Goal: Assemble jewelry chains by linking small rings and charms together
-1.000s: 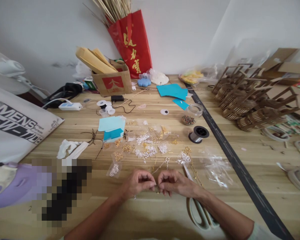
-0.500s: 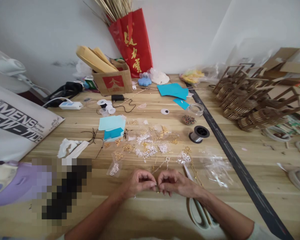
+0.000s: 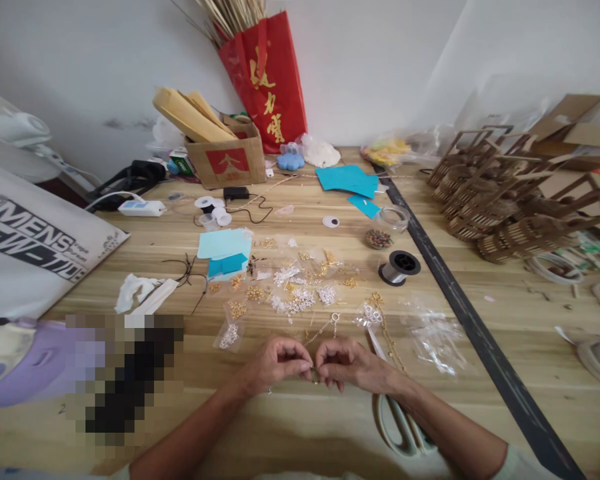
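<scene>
My left hand point(image 3: 283, 360) and my right hand point(image 3: 345, 363) meet almost fingertip to fingertip above the table, each closed in a pinch. A thin silver chain point(image 3: 321, 330) with a ring at its top lies just beyond them, and both its ends run in behind my fingers. Small gold bits show under the fingertips, too small to make out. Below my left wrist a tiny shiny charm point(image 3: 269, 391) is visible. Scissors point(image 3: 397, 427) lie partly beneath my right forearm. Beside my right hand rests a gold chain point(image 3: 390, 343).
Small bags of silver and gold jewellery findings point(image 3: 300, 300) spread beyond my hands. A wire spool point(image 3: 399, 268) and a jar of beads point(image 3: 379, 239) stand to the right, near clear plastic bags point(image 3: 437, 340). Brown wooden baskets point(image 3: 510, 200) crowd the far right. Blue cards point(image 3: 225, 250) lie left.
Both hands stay in nearly the same place, with only slight finger movement at the pinch. The whole view has shifted very slightly.
</scene>
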The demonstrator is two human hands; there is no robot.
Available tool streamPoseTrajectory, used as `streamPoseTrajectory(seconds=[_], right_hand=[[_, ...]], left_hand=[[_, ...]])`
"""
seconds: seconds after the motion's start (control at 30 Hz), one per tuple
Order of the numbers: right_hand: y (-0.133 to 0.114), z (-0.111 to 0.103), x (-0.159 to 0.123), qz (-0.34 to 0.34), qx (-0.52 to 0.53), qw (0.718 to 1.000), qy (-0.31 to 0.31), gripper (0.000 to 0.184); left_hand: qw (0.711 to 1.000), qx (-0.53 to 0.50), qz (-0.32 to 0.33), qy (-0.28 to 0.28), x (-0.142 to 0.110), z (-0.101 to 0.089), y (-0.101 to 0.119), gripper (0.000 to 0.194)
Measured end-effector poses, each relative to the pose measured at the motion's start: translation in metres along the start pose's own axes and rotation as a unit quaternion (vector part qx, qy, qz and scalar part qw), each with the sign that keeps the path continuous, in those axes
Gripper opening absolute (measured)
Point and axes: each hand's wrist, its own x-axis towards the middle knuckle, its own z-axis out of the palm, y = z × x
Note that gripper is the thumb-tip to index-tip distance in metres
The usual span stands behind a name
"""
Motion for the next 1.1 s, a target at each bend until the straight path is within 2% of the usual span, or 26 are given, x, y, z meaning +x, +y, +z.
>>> streamPoseTrajectory(seconds=[0.2,0.4,0.5,0.6,0.83,1.1], right_hand=[[0.003,-0.001,0.001,0.003,-0.003,1.000,0.000,0.034],[0.008,-0.004,0.002,-0.011,-0.007,1.000,-0.006,0.033],[0.008,-0.004,0.002,-0.013,0.004,1.000,-0.010,0.034],[0.007,-0.004,0.002,-0.015,0.010,1.000,-0.009,0.034],[0.007,-0.004,0.002,-0.019,0.017,1.000,-0.006,0.033],[0.008,-0.004,0.003,-0.019,0.020,1.000,-0.002,0.033]], left_hand=[[0.999,0.040,0.008,0.026,-0.001,-0.001,0.002,0.021],[0.976,0.196,0.046,0.083,-0.004,0.000,0.014,0.010],[0.970,0.226,0.041,0.084,-0.005,0.001,0.018,0.012],[0.979,0.193,0.029,0.066,-0.004,0.003,0.016,0.015],[0.999,0.045,-0.001,0.029,-0.002,0.005,0.009,0.029],[0.999,0.011,-0.016,0.041,-0.001,0.005,0.010,0.033]])
